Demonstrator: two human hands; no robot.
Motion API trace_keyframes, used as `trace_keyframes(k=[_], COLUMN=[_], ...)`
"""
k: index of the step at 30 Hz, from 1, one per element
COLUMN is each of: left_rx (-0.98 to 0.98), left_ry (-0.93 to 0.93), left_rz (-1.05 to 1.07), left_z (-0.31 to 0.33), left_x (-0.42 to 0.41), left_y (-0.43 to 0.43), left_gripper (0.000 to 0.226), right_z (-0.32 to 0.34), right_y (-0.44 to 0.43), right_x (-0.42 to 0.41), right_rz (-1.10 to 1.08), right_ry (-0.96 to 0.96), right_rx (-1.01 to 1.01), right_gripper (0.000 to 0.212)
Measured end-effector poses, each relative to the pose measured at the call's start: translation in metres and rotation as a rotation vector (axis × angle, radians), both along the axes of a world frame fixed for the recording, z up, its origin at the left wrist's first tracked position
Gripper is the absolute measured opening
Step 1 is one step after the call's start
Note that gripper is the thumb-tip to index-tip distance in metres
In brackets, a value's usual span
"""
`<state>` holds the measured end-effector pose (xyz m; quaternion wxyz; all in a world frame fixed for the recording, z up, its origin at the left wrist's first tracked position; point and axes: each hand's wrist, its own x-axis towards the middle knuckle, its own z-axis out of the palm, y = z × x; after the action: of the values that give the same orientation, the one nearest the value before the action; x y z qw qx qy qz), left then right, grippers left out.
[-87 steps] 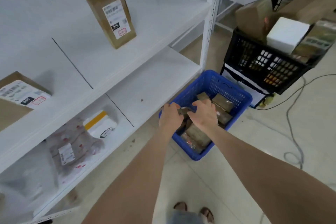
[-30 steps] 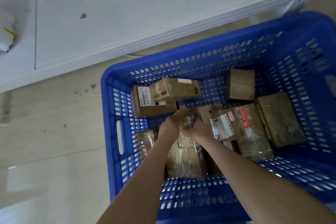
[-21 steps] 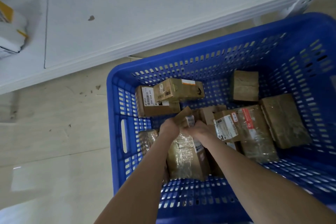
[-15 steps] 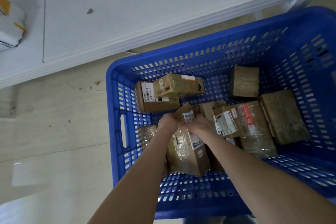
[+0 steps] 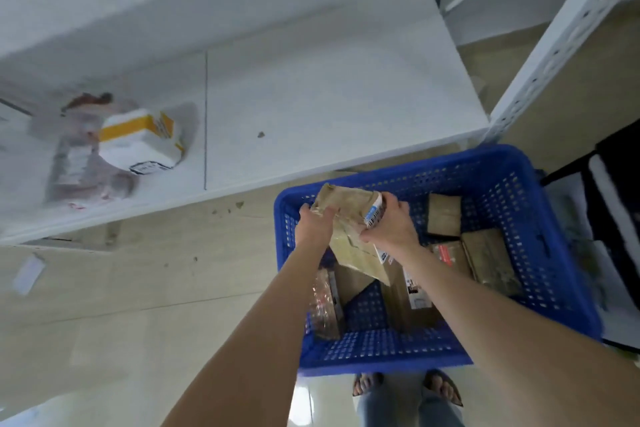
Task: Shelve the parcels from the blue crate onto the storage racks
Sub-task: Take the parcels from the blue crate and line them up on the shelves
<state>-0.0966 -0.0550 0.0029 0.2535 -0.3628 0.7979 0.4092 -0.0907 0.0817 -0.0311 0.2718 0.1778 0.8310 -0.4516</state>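
Both hands are over the crate, holding one parcel btwn them, raised above the rest. L hand grips its left end, fingers curled over the top edge; R hand is clamped on the right end, fingers wrapped round the labelled edge, thumb on the near face. Parcel is brown, film-wrapped, tilted: far end up at fingertip level, near end hanging down btwn the wrists; can't tell if that end touches anything. Below the hands, in the crate: a film-wrapped box under the L forearm, a labelled box under the R wrist, a red-label box just right of that wrist, a brown box further right, a small box right of the R knuckles. Beyond the hands & to the left lies the low shelf, w/ a white box w/ yellow band on a bag, well left of the L hand. Rack post stands beyond & right of the R hand. Sandalled feet show on the crate's near side.
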Motion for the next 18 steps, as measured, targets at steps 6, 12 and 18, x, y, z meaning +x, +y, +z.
trace_keyframes(k=[6,12,18], left_rx=[0.076,0.092,0.218], left_ry=[0.095,0.163,0.236], left_rz=[0.07,0.089,0.122], left_z=[0.153,0.29,0.381], left_x=[-0.008,0.009,0.023], left_y=[-0.001,-0.003,-0.004], left_gripper=[0.073,0.07,0.059], right_z=[0.16,0.292,0.388], right_y=[0.008,0.018,0.016], right_x=[-0.003,0.012,0.032], right_rz=[0.095,0.22,0.321], right_ry=[0.188,0.396,0.563], right_rx=[0.006,0.091,0.226], right_gripper=[0.087,0.078,0.079])
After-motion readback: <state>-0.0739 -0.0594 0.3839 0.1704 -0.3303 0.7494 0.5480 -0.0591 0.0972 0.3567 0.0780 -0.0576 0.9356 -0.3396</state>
